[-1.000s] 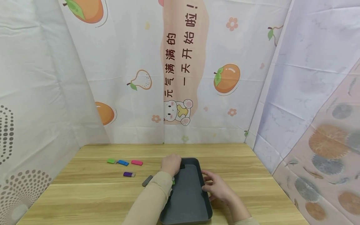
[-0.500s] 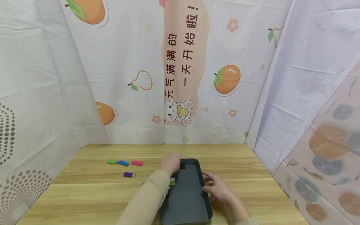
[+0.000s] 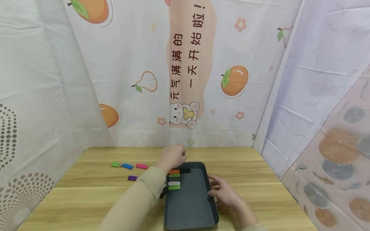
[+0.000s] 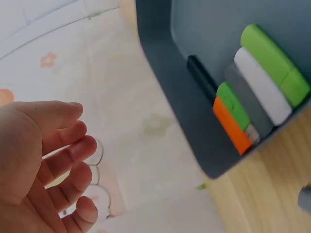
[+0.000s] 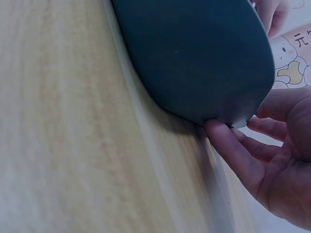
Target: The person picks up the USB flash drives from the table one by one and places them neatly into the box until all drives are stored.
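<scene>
My left hand (image 3: 172, 157) hangs above the far left corner of a dark grey tray (image 3: 192, 202). Its fingers are loosely bent, with nothing between them in the left wrist view. Along the tray's left wall lies a row of USB flash drives: an orange one (image 4: 232, 127), a small green one (image 4: 234, 105), a grey one (image 4: 249, 101), a white one (image 4: 263, 86) and a larger green one (image 4: 275, 65). A black stick (image 4: 201, 77) lies by the far wall. My right hand (image 3: 224, 192) touches the tray's right side from outside with its fingertips.
On the wooden table (image 3: 86, 199), left of the tray, lie a green flash drive (image 3: 115, 164), a blue one (image 3: 127, 166), a pink one (image 3: 142, 166) and a purple one (image 3: 132, 178). A grey piece (image 4: 304, 198) shows partly beside the tray. Printed curtains (image 3: 138, 112) stand behind.
My left hand has lifted out of the tray's far left corner, up and away, and the row of flash drives has come into view. The right hand stays at the tray's side.
</scene>
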Demonstrator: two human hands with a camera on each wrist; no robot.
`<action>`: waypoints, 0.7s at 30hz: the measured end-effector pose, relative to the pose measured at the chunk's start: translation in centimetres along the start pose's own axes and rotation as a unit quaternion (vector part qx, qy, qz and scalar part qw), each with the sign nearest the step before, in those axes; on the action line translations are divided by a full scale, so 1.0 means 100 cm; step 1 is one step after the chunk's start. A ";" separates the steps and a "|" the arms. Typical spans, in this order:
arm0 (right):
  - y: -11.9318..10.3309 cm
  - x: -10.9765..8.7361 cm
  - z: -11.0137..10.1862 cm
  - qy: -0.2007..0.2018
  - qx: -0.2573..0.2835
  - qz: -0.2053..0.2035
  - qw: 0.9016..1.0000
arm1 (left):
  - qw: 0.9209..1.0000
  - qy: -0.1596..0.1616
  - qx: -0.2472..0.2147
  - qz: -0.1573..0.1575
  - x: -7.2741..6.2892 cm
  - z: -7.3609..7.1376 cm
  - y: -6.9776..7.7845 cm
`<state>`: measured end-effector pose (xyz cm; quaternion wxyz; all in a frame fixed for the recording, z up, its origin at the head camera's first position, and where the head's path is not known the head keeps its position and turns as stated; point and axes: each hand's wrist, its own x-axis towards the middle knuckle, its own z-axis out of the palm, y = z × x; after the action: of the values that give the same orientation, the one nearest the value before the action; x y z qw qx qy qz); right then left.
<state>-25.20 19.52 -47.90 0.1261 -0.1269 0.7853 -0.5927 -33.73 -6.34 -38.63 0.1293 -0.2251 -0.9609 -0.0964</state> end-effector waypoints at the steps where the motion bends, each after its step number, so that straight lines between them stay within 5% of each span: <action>1: 0.000 0.000 0.000 0.000 -0.001 0.000 1.000 | 1.000 0.007 0.003 0.004 -0.001 -0.003 -0.001; 12: 0.000 0.000 0.000 -0.003 0.004 0.003 1.000 | 0.997 0.049 -0.053 -0.010 -0.010 -0.026 -0.034; 21: 0.002 0.001 -0.001 -0.003 0.009 0.002 1.000 | 0.996 0.083 -0.018 -0.019 -0.023 -0.037 -0.072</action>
<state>-25.30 19.65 -48.09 0.1313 -0.1258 0.7796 -0.5994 -34.21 -14.50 -36.68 0.2025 -0.2002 -0.9491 -0.1348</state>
